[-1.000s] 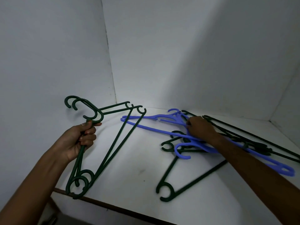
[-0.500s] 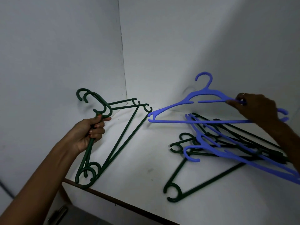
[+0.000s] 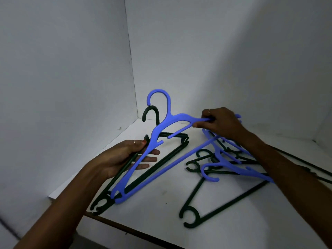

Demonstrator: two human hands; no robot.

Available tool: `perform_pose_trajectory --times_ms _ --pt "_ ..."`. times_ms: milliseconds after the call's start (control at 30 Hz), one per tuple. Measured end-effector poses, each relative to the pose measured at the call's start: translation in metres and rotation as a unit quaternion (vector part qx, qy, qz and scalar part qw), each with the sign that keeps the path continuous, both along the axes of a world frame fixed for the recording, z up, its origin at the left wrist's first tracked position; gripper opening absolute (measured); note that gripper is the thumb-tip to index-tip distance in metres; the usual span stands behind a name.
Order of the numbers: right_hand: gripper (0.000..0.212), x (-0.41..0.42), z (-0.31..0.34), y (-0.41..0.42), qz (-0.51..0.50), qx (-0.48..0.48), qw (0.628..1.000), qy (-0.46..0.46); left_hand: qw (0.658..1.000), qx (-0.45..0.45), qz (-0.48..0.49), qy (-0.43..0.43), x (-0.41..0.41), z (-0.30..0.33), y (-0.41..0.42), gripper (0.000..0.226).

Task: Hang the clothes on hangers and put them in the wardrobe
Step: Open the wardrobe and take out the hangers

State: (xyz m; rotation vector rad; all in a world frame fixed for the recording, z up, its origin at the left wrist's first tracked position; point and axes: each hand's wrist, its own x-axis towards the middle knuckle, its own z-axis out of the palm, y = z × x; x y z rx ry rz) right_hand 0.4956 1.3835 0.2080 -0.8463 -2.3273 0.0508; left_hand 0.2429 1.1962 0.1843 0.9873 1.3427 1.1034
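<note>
A blue hanger (image 3: 161, 126) is held up over the white shelf (image 3: 158, 200), its hook pointing up. My right hand (image 3: 221, 123) pinches its right shoulder bar. My left hand (image 3: 125, 157) lies under the blue hanger's left arm with its fingers stretched out, and its thumb presses on a bundle of dark green hangers (image 3: 154, 166) that rests across the palm. One green hook (image 3: 151, 113) pokes up behind the blue one. No clothes are in view.
A pile of several green and blue hangers (image 3: 226, 164) lies on the shelf at the right, under my right forearm. White walls close the shelf at left, back and right. The shelf's front edge (image 3: 136, 230) runs along the bottom.
My right hand has carried the blue hanger leftward and laid it onto the green hangers in my left hand. My left hand's fingers have stretched out under it.
</note>
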Motion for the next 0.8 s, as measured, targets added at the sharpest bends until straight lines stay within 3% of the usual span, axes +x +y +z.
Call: perform_pose_trajectory --times_ms 133,233,300,367,433,533,667,733,800 --pt "0.053 -0.019 -0.012 0.007 0.054 -0.04 0.998 -0.005 1.0 -0.007 -0.004 -0.001 0.004 -0.001 -0.003 0.038" --pt "0.038 -0.031 -0.022 0.011 0.051 -0.059 0.997 0.0 0.999 0.014 0.023 -0.027 0.007 -0.005 0.002 0.046" --pt "0.033 -0.033 -0.03 0.012 0.054 -0.077 0.996 -0.001 0.999 0.032 0.02 -0.029 0.008 -0.007 0.007 0.036" --pt "0.041 -0.025 -0.034 0.014 0.046 -0.087 0.995 -0.014 0.999 0.038 0.014 0.0 0.009 -0.008 0.011 0.02" --pt "0.048 -0.007 -0.032 0.01 0.017 -0.097 0.994 -0.045 0.999 0.04 0.019 0.019 0.009 -0.009 0.014 0.02" --pt "0.045 0.035 -0.024 -0.006 -0.064 -0.177 0.967 -0.17 0.997 0.054 0.03 0.042 0.008 -0.012 0.016 0.033" --pt "0.067 0.083 -0.019 -0.035 -0.117 -0.251 0.899 -0.339 0.995 0.069 0.043 0.066 0.009 -0.016 0.018 0.05" --pt "0.07 0.095 -0.025 -0.043 -0.124 -0.268 0.868 -0.4 0.995 0.069 0.046 0.062 0.011 -0.017 0.02 0.048" --pt "0.062 0.1 -0.036 -0.044 -0.126 -0.244 0.86 -0.431 0.994 0.069 0.059 0.057 0.013 -0.018 0.021 0.036"
